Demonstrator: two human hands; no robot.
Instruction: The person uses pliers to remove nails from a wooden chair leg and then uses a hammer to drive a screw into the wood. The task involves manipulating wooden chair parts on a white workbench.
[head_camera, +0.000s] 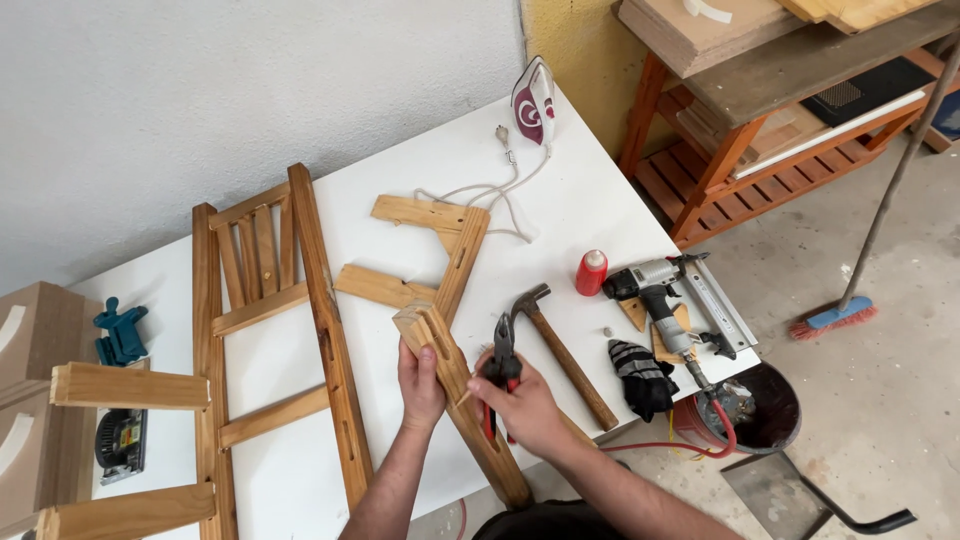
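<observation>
My left hand (419, 383) grips a wooden chair leg (440, 350) that lies slanted over the front edge of the white table (560, 200). The leg joins two cross rails (425, 213) that reach back across the table. My right hand (523, 405) holds red-handled pliers (503, 350), jaws pointing up, close against the right side of the leg. A small light peg or nail shows between the pliers and the wood.
A claw hammer (560, 345), a red bottle (590, 272), a nail gun (665, 295) with a red hose and a dark glove (640, 375) lie to the right. A wooden chair back frame (270, 330) lies to the left. A clothes iron (533, 100) stands at the back.
</observation>
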